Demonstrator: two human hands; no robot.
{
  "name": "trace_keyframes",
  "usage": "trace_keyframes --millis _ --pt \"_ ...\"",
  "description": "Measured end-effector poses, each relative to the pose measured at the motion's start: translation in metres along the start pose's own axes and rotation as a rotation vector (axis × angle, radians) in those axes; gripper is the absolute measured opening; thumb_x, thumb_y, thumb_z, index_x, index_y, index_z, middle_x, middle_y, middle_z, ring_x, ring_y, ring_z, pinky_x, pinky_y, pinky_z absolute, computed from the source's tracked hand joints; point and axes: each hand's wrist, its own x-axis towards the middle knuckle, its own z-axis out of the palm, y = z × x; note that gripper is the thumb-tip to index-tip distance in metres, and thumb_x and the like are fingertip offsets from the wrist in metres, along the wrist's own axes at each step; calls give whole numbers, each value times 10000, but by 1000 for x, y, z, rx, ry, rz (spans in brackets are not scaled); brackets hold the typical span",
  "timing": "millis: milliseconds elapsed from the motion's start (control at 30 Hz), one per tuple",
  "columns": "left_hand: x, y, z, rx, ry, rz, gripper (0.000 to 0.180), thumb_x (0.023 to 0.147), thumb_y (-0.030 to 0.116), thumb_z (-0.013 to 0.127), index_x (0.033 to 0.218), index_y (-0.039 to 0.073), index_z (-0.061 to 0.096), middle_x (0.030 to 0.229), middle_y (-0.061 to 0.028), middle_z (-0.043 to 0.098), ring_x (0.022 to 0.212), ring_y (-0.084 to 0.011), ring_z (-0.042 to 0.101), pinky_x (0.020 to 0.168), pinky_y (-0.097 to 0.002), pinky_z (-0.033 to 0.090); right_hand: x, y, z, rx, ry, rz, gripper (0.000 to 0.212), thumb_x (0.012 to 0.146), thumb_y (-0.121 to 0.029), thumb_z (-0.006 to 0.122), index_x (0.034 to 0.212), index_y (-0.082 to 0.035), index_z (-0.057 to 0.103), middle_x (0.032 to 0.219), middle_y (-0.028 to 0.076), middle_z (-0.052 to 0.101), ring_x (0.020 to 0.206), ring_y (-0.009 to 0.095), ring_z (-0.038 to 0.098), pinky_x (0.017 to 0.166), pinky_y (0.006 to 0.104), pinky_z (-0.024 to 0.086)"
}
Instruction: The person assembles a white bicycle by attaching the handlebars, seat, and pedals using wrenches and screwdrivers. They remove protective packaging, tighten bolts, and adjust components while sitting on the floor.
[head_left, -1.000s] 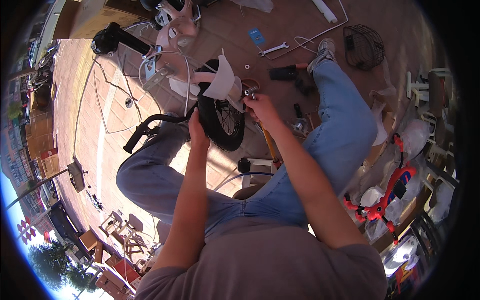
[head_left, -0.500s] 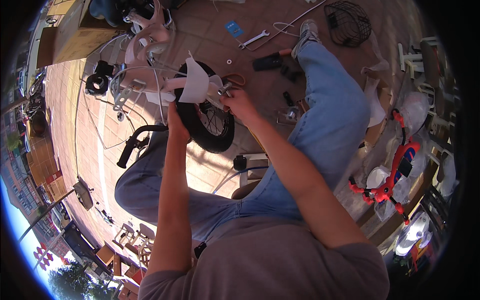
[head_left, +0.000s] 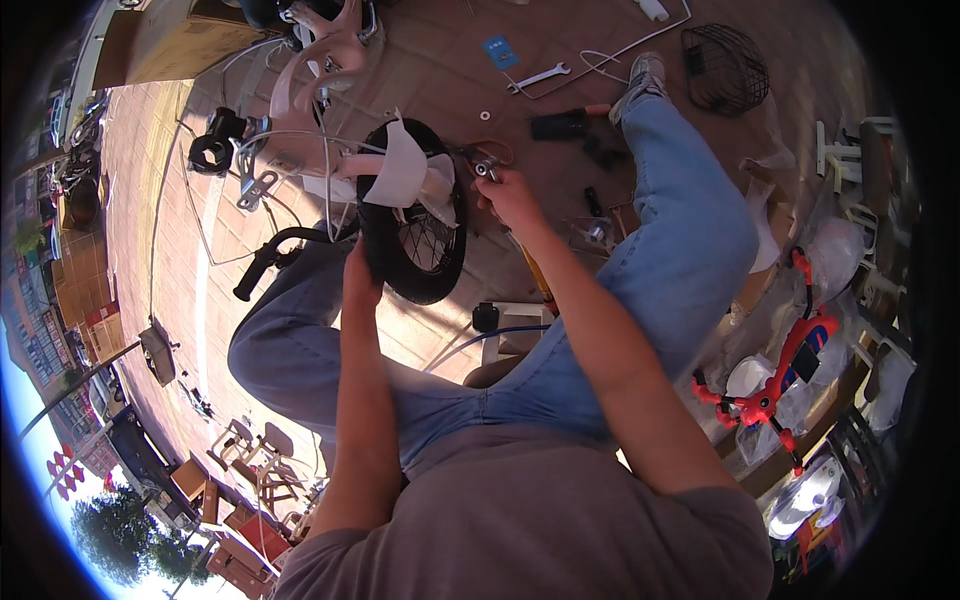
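Observation:
A small bicycle wheel [head_left: 415, 280] with a black tyre stands in front of me, joined to a pale pink bicycle frame [head_left: 300, 100]. White wrapping [head_left: 398, 168] covers the fork beside the tyre. My left hand [head_left: 362, 278] is against the tyre's left side, its fingers partly hidden behind the rubber. To the right of the wheel, my right hand [head_left: 515, 205] is closed around a socket wrench [head_left: 486, 171], whose round silver end shows above the fingers. That end is apart from the wheel. A black handlebar grip [head_left: 256, 274] sticks out left of my left hand.
On the paving beyond lie an open-ended wrench [head_left: 540, 77], a blue card [head_left: 500, 52], a washer [head_left: 485, 115] and a black-headed tool [head_left: 560, 125]. A black wire basket [head_left: 725, 70] is farther right. A red ride-on toy [head_left: 770, 395] stands near plastic bags. A cardboard box [head_left: 170, 45] is far left.
My right hand has drawn the socket wrench away from the wheel, to the right. My left hand has slid lower along the tyre. The whole view has shifted slightly.

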Motion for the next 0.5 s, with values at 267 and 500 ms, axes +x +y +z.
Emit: trace_keyframes --millis 267,500 --pt "31 59 51 -111 -274 -199 434 981 336 309 1213 13 484 1087 -145 601 980 -276 592 885 -404 473 -3 -7 -2 -9 15 -2 161 853 -138 571 760 -11 603 600 22 560 540 101 524 526 274 397" --pt "49 68 81 -19 -233 -245 481 933 486 369 1022 60 572 812 -92 630 684 -234 622 641 -356 535 -3 -8 -5 -44 13 1 165 856 -140 569 758 -13 607 597 22 559 546 96 513 522 275 385"
